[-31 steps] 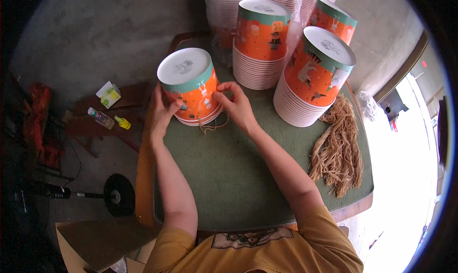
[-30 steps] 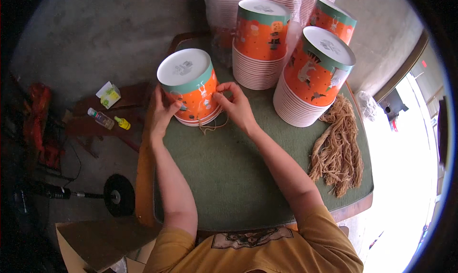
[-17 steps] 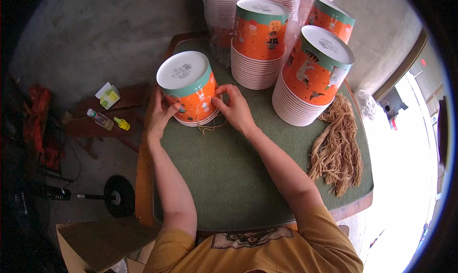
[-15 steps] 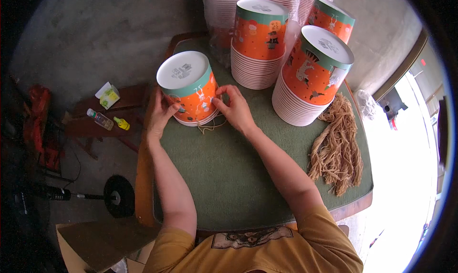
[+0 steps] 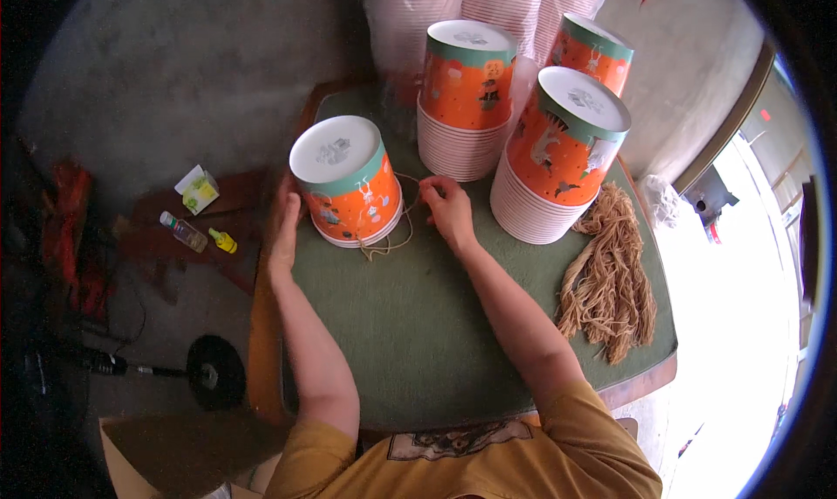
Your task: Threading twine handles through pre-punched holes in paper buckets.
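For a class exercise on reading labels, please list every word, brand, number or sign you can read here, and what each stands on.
No text can be read here.
Left upturned bucket: grey print on its white base, too small.
Middle bucket stack and front right bucket stack: grey print on the bases, too small.
Clear bottle: label too blurred.
Small box: print too small.
Shirt patch: no words legible.

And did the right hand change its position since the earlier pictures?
Yes: the right hand has moved rightward, away from the single upturned paper bucket and closer to the stationary front bucket stack.
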The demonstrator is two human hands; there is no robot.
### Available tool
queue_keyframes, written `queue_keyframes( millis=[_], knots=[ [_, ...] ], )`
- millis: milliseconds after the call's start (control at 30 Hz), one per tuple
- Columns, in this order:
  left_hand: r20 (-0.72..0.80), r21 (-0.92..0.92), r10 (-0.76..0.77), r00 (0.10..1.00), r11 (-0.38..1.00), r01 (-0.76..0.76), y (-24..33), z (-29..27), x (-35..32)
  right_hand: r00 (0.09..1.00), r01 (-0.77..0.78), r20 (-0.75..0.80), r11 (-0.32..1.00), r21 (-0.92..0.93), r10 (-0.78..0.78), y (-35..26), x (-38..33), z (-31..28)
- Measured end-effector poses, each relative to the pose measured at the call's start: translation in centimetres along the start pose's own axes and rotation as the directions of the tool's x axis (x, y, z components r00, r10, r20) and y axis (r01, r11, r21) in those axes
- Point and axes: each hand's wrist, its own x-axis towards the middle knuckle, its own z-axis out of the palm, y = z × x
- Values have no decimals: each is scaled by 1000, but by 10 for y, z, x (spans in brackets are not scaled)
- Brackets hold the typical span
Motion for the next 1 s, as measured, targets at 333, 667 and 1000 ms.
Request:
queue_keyframes(
  millis=[333, 667, 1000],
  knots=[
    [-270, -97, 84, 959, 989, -114, 22, -1, 2, 562, 632, -33, 455, -627, -827, -135, -42, -71],
    [-365, 142, 454, 813, 890, -433, 113, 59, 8, 613, 338, -60, 329, -882, -788, -148, -26, -200],
    [527, 169, 515, 676, 716, -677, 130, 227, -39, 633, 464, -58, 438, -770, -772, -157, -16, -216]
  ],
)
